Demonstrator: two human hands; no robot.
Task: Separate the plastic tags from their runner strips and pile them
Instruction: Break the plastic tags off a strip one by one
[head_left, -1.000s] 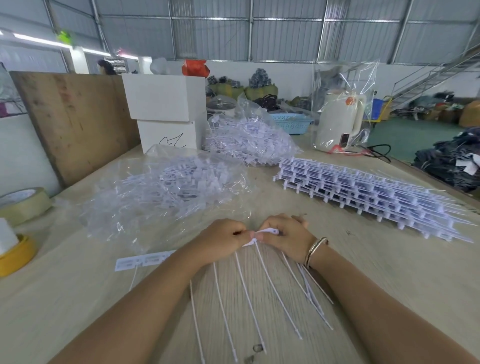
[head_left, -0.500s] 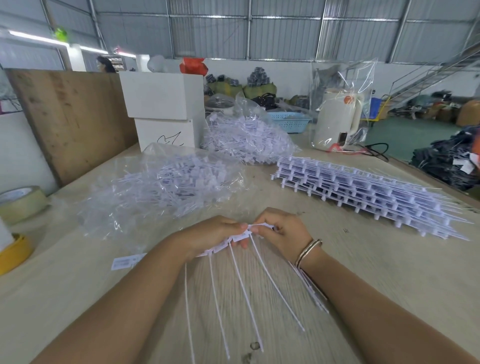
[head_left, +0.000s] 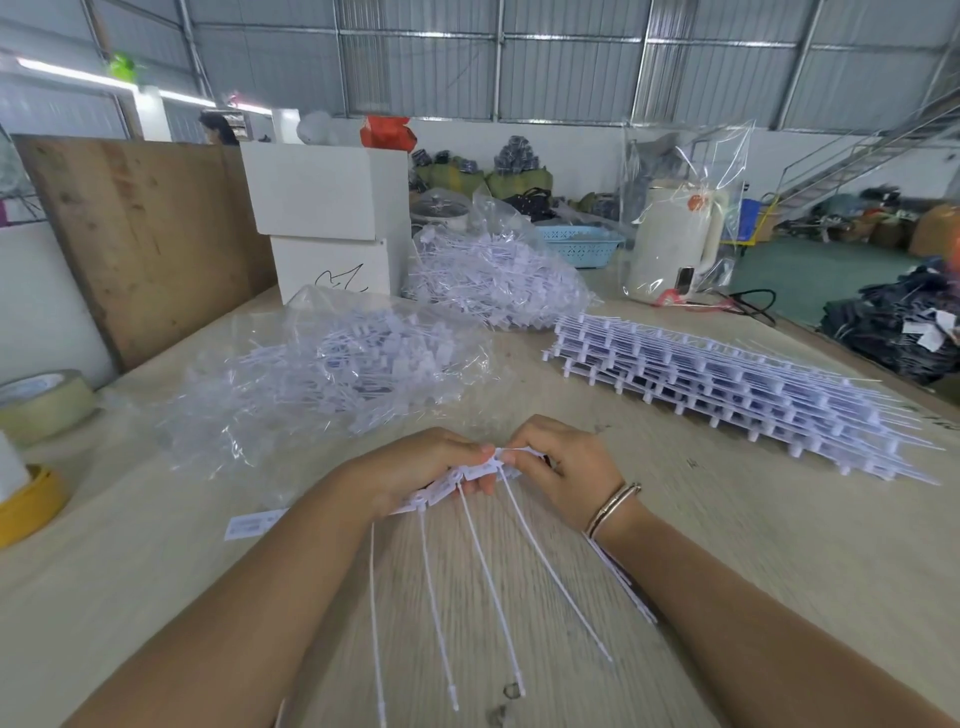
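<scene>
My left hand (head_left: 415, 467) grips a white runner strip (head_left: 449, 483) with several tags still joined; their long thin tails (head_left: 488, 592) hang toward me over the table. My right hand (head_left: 561, 467) pinches the tag at the strip's right end, fingertips meeting those of the left hand. A few separated tags (head_left: 621, 577) lie under my right wrist. A stack of uncut tag sheets (head_left: 727, 389) lies to the right. Loose tags fill a clear plastic bag (head_left: 332, 374) just beyond my hands.
A second bag of tags (head_left: 493, 280) lies farther back beside two stacked white boxes (head_left: 327, 218). Tape rolls (head_left: 41, 400) sit at the left edge, a wooden board (head_left: 145, 239) stands behind. A wrapped white kettle (head_left: 675, 239) and its cord are back right. A small label (head_left: 249, 525) lies left.
Both hands have lifted slightly and the strip now slopes down to the left in my left hand. The tag tails have swung with it.
</scene>
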